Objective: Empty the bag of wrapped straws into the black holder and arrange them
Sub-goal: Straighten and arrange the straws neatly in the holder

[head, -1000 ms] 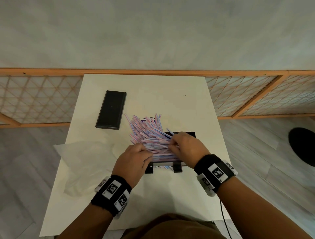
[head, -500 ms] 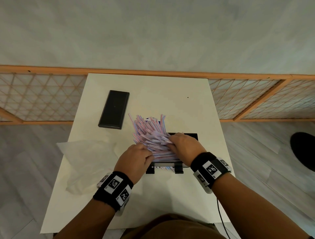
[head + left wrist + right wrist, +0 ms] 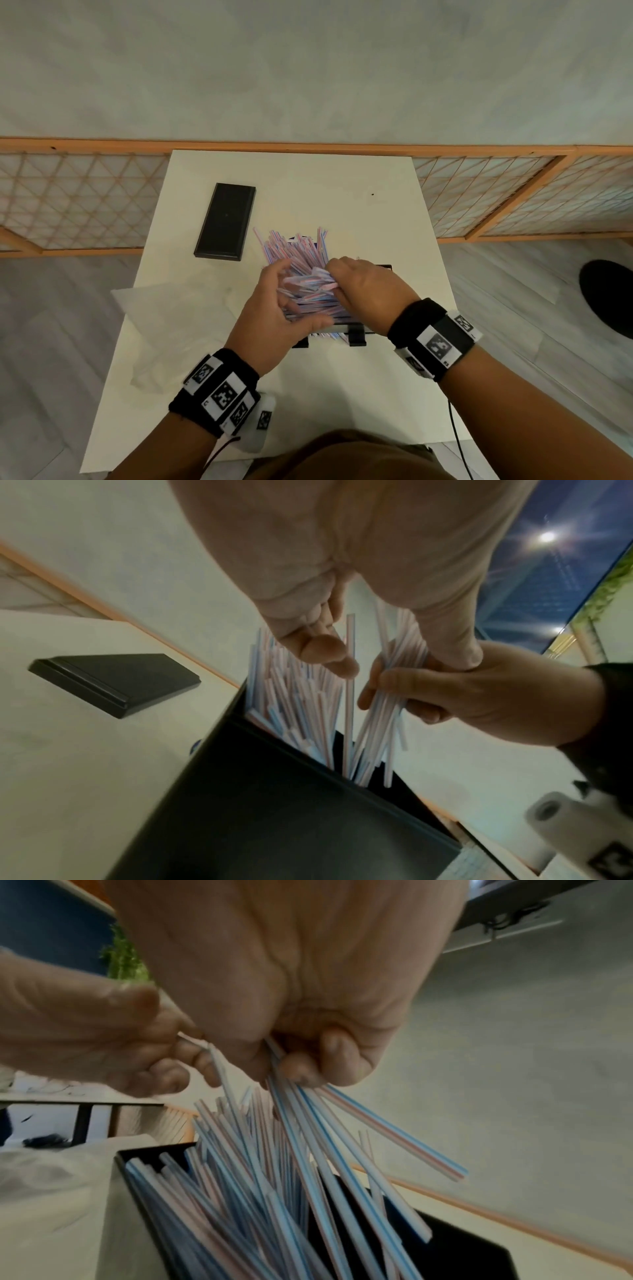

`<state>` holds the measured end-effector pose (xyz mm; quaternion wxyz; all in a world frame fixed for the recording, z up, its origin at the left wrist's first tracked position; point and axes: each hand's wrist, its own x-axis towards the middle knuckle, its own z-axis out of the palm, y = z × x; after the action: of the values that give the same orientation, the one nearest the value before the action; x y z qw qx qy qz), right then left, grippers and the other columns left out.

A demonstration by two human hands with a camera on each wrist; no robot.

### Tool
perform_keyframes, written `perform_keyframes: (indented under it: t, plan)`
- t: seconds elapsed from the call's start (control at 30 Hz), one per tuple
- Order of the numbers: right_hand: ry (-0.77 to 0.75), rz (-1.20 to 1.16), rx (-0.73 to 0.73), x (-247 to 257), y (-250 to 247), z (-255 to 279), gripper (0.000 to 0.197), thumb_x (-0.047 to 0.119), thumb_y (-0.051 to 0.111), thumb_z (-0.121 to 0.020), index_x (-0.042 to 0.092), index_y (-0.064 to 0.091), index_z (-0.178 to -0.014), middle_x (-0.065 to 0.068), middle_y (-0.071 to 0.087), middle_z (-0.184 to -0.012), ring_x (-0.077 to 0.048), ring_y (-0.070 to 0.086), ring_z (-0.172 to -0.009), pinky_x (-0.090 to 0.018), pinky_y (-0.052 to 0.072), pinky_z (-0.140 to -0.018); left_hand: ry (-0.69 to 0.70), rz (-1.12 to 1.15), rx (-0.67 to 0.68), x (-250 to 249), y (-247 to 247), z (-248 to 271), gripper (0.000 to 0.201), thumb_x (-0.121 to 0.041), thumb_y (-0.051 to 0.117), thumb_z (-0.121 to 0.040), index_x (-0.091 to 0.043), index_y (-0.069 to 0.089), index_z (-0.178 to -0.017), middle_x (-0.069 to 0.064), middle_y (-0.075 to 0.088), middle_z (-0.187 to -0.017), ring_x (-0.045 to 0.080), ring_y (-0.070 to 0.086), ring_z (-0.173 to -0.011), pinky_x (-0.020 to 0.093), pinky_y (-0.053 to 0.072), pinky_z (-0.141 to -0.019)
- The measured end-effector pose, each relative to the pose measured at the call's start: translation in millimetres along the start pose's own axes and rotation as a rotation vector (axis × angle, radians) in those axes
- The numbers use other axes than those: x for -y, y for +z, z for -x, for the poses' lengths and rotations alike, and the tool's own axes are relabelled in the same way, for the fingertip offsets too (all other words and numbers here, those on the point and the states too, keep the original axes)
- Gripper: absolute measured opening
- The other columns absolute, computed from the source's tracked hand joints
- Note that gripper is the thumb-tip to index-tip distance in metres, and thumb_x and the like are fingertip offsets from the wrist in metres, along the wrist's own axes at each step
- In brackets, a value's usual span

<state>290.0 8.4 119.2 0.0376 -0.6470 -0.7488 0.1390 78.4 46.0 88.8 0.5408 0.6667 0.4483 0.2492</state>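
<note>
Pink, blue and white wrapped straws (image 3: 298,253) stand fanned out in the black holder (image 3: 356,337) at the table's middle. My right hand (image 3: 337,284) grips a bundle of them near their top ends, fingers curled round it (image 3: 291,1066); the bundle's lower ends reach into the holder (image 3: 462,1259). My left hand (image 3: 287,298) hovers on the left of the pile, fingers loosely curved, thumb reaching toward the right hand. In the left wrist view its fingertips (image 3: 339,664) brush one upright straw (image 3: 348,696) and hold nothing. The clear bag (image 3: 171,315) lies flat to the left.
A flat black rectangular piece (image 3: 226,222) lies at the back left of the white table (image 3: 325,178). A wooden lattice screen (image 3: 85,202) runs behind the table. Grey floor lies on both sides, with a dark round object (image 3: 613,301) at the right.
Both hands have risen off the pile. The right hand has gathered a bundle of straws and lifted it. The left hand has turned and opened beside the straws.
</note>
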Motion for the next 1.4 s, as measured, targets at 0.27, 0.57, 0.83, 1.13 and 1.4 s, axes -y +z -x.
perform_keyframes:
  t: [0.27, 0.57, 0.83, 1.13, 1.4]
  plan:
    - [-0.027, 0.034, 0.102, 13, 25, -17, 0.027, 0.028, 0.052, -0.099, 0.01, 0.056, -0.119, -0.009, 0.057, -0.113, -0.032, 0.062, -0.098, -0.037, 0.043, -0.069, 0.146, -0.061, -0.028, 2, 8, -5, 0.013, -0.031, 0.073, -0.095, -0.033, 0.066, -0.105, -0.011, 0.071, -0.1, 0.011, 0.069, -0.095, 0.037, 0.058, -0.085]
    - [0.201, 0.006, 0.253, -23, 39, -8, 0.036, 0.035, 0.059, -0.089, 0.018, 0.056, -0.12, -0.005, 0.055, -0.118, -0.029, 0.064, -0.096, -0.034, 0.051, -0.076, 0.075, -0.197, -0.135, 29, -3, -15, 0.004, -0.027, 0.069, -0.097, -0.03, 0.068, -0.096, -0.011, 0.067, -0.099, 0.004, 0.064, -0.091, 0.024, 0.053, -0.08]
    - [0.126, -0.032, 0.287, -27, 44, -21, 0.026, 0.035, 0.058, -0.095, 0.018, 0.055, -0.115, -0.007, 0.061, -0.114, -0.03, 0.062, -0.103, -0.041, 0.052, -0.083, 0.246, -0.497, 0.017, 27, 13, -14, 0.046, -0.057, 0.069, -0.09, -0.032, 0.065, -0.129, -0.009, 0.046, -0.117, 0.006, 0.054, -0.1, 0.019, 0.049, -0.087]
    - [0.045, 0.127, 0.141, -5, 24, -24, 0.028, 0.03, 0.055, -0.096, 0.017, 0.054, -0.12, -0.006, 0.067, -0.11, -0.029, 0.069, -0.09, -0.034, 0.045, -0.064, 0.26, -0.237, -0.011, 8, 10, -16, 0.045, -0.049, 0.076, -0.085, -0.036, 0.067, -0.128, -0.012, 0.059, -0.113, 0.0, 0.061, -0.106, 0.018, 0.05, -0.093]
    - [0.086, 0.224, 0.183, 15, 9, -17, 0.019, 0.023, 0.047, -0.098, 0.018, 0.054, -0.114, -0.005, 0.067, -0.103, -0.03, 0.068, -0.083, -0.033, 0.04, -0.06, -0.021, 0.137, -0.053, 10, -7, -17, 0.014, -0.015, 0.083, -0.085, -0.023, 0.078, -0.096, -0.002, 0.075, -0.095, 0.019, 0.07, -0.088, 0.045, 0.061, -0.08]
